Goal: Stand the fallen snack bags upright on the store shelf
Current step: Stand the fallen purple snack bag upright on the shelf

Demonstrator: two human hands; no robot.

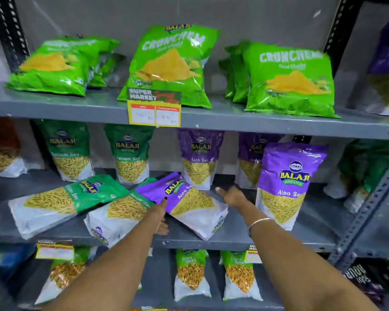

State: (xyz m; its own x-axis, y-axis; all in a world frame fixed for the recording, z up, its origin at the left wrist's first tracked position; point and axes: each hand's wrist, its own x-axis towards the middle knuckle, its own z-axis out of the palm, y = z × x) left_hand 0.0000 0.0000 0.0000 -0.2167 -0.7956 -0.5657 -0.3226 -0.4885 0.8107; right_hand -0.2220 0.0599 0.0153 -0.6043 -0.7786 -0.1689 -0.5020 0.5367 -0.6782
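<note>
Three snack bags lie fallen on the middle shelf point(245, 241): a green Ratlami Sev bag point(61, 203) at the left, a second green bag point(119, 214) beside it, and a purple Aloo Sev bag point(189, 203) overlapping that one. My left hand point(160, 214) touches the purple bag's left edge, fingers partly under it. Just right of that bag's upper end hovers my right hand point(233, 196), fingers apart and holding nothing. A purple Aloo Sev bag point(288, 182) stands upright at the shelf front, to the right of my right hand.
Upright green bags point(130, 153) and purple bags point(199, 156) line the back of the middle shelf. Green Crunchem bags point(171, 63) lean on the top shelf behind a yellow price tag point(154, 108). More bags point(191, 274) stand on the lower shelf. A steel upright point(368, 205) stands at the right.
</note>
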